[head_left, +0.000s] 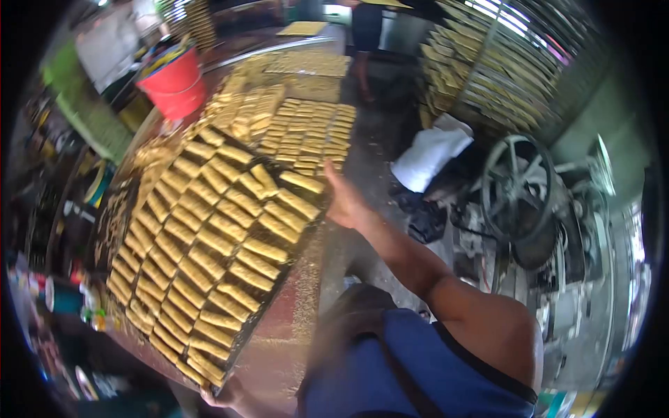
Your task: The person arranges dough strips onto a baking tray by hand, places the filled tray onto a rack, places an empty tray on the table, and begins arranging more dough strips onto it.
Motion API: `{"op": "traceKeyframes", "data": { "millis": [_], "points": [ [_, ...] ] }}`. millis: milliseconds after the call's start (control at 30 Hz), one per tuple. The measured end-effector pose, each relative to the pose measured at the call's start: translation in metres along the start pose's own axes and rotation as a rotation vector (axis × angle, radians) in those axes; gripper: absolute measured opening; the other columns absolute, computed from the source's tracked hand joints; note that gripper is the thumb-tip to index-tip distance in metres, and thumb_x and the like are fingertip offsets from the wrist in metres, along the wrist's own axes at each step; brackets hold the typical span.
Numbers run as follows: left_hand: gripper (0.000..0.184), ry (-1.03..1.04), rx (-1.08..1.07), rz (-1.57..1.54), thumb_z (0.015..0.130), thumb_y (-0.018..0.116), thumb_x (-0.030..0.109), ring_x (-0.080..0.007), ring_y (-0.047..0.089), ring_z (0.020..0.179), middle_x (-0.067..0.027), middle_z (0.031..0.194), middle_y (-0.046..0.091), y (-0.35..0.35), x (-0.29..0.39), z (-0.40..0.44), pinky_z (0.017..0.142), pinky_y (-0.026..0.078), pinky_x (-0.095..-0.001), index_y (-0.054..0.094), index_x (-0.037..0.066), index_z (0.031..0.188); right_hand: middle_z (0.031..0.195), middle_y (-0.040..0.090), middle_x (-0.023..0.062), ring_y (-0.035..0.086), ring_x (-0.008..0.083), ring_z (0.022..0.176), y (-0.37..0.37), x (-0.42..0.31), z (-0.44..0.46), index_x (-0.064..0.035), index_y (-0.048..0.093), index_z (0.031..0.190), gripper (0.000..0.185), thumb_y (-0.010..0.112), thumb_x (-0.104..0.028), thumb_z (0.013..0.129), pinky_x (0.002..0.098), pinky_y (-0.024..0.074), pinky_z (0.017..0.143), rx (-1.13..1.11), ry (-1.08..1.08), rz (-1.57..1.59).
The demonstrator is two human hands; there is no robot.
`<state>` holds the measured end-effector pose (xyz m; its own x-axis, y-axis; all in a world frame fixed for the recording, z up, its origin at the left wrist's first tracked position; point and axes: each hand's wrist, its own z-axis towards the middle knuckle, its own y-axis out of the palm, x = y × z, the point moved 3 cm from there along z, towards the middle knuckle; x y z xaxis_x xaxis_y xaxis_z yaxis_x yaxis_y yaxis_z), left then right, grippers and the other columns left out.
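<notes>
We've got the tray (268, 296) of sticks (195, 269) over the table (279, 355), left hand (220, 396) pinching its near end, right hand (343, 200) its right edge, probably the shifting step, next needs steady support tbh.

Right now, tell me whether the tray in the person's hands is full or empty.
Full, or nearly: rows of golden sticks cover most of the tray, with dark gaps showing between them.
</notes>
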<state>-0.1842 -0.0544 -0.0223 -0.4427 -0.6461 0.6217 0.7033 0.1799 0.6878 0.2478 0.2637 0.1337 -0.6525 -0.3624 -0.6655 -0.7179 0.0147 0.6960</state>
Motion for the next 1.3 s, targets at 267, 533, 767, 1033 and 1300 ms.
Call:
{"op": "traceKeyframes", "data": {
  "millis": [267,533,767,1033,1300],
  "points": [
    [0.065,-0.161,0.066,-0.427,0.093,0.056,0.013,-0.0399,0.038,0.136,-0.0236,0.151,0.033,0.059,0.0,0.005,0.096,0.051,-0.0612,0.026,-0.005,0.148,0.085,0.059,0.0007,0.056,0.0123,0.069,-0.167,0.025,0.056,-0.0088,0.059,0.104,0.031,0.069,-0.036,0.091,0.0327,0.0498,0.057,0.126,-0.242,-0.083],
    [0.062,0.015,-0.12,-0.36,0.098,0.051,0.018,-0.0393,0.03,0.141,-0.0211,0.156,0.026,0.061,0.004,-0.005,0.105,0.039,-0.0661,0.023,-0.002,0.15,0.134,0.044,0.0115,0.048,0.0208,0.115,-0.261,0.055,0.119,-0.0126,0.032,0.146,0.07,0.071,-0.025,0.09,0.0458,0.0498,0.09,0.529,-0.076,-0.21],
    [0.061,0.21,-0.084,-0.104,0.097,0.051,0.018,-0.0403,0.03,0.141,-0.0235,0.154,0.027,0.087,0.051,-0.017,0.111,0.041,-0.0525,0.027,-0.006,0.148,0.14,0.037,0.008,0.05,0.0255,0.117,-0.287,0.082,0.168,-0.0137,0.024,0.149,0.081,0.072,-0.002,0.085,0.0552,0.0411,0.107,0.312,-0.083,0.007],
    [0.049,0.721,0.379,0.764,0.078,0.076,-0.001,-0.0336,0.065,0.105,-0.0223,0.126,0.061,0.173,0.056,-0.026,0.086,0.059,-0.0404,0.058,-0.007,0.124,0.096,0.064,0.003,0.064,0.0242,0.096,-0.282,0.054,0.166,-0.0159,0.048,0.131,0.059,0.061,0.012,0.081,0.0626,0.0449,0.104,0.057,-0.205,0.301],
    [0.046,0.536,0.063,0.307,0.092,0.06,0.012,-0.0351,0.061,0.113,-0.0231,0.133,0.055,0.181,0.095,-0.035,0.091,0.058,-0.0449,0.051,-0.007,0.133,0.122,0.062,0.0123,0.06,0.0355,0.114,-0.262,0.048,0.082,-0.013,0.05,0.132,0.058,0.057,0.012,0.08,0.0607,0.0436,0.105,-0.009,-0.269,0.331]
  ]
}}
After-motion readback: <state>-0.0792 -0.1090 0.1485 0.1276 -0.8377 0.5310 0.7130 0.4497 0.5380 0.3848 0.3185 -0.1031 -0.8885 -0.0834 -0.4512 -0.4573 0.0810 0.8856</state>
